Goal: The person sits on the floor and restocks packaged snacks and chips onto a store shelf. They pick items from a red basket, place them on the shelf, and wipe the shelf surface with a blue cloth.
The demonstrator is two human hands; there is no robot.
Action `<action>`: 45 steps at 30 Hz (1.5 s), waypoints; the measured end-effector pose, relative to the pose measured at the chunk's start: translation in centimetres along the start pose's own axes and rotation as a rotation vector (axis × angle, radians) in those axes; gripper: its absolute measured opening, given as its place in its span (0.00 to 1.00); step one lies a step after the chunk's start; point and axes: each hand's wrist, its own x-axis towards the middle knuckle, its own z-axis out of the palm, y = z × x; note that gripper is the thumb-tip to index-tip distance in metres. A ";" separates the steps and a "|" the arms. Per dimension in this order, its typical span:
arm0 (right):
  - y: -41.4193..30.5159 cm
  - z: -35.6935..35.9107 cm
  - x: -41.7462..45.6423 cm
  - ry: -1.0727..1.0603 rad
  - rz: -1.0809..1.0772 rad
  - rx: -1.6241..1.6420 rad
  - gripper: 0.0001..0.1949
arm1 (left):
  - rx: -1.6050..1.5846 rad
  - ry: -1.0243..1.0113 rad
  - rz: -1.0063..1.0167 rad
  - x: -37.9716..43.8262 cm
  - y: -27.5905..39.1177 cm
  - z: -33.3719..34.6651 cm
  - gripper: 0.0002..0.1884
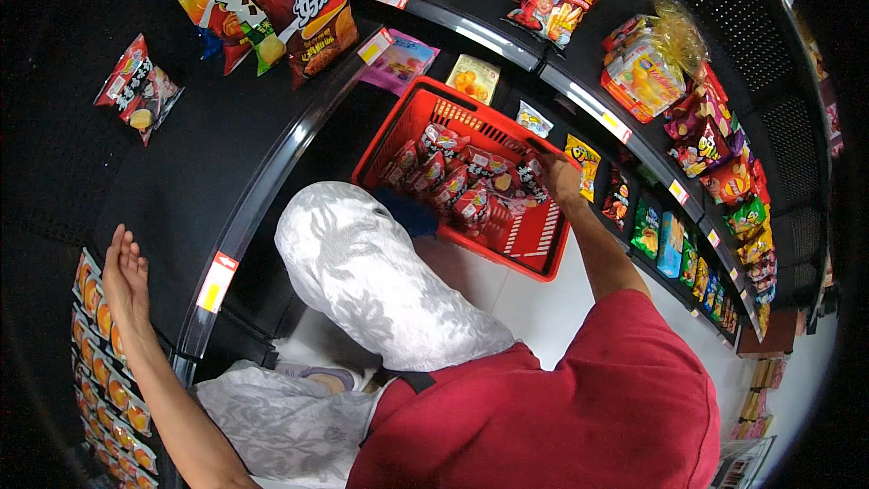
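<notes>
My left hand (127,278) is raised at the left, fingers extended and nothing in it. It is beside rows of orange-printed snack packets (112,380) at the end of a black shelf. My right hand (562,180) reaches over the right end of a red plastic shopping basket (468,244). Its fingers are partly hidden beside a red-and-black snack bag (531,175), so whether they grip the bag or the rim is unclear. Several similar bags (441,173) lie in the basket. One matching bag (139,89) lies alone on the black shelf (183,170).
My bent knee (339,238) is close to the basket's near side. Larger chip bags (305,13) stand at the shelf's far end. Shelf edges with price tags (217,282) curve around me. Lower right, a shelf row holds colourful snacks (648,227) above the pale tiled floor (536,312).
</notes>
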 end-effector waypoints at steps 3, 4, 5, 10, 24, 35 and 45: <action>-0.1 -0.7 -0.5 0.058 -0.026 0.075 0.13 | 0.021 0.018 0.005 -0.6 0.1 0.4 0.19; 0.4 -0.8 -0.6 0.028 -0.012 0.069 0.12 | 0.034 0.020 0.010 -0.7 0.1 0.7 0.19; 0.8 -1.0 -0.6 0.042 -0.015 0.045 0.12 | 0.046 0.021 0.014 -0.8 0.1 1.0 0.19; 0.6 -1.4 -0.3 -0.079 0.060 -0.019 0.10 | 0.018 0.014 -0.005 -0.5 0.2 0.8 0.18; -0.1 8.7 0.4 -0.075 -0.156 -0.178 0.09 | 0.013 0.021 -0.013 -0.3 0.1 0.0 0.18; -2.0 8.9 1.7 -0.082 -0.088 0.034 0.12 | 0.114 0.053 0.015 -1.3 0.1 2.6 0.20; -33.9 -13.5 8.3 0.018 -0.647 1.043 0.15 | 0.131 0.066 0.002 -2.7 1.2 6.9 0.19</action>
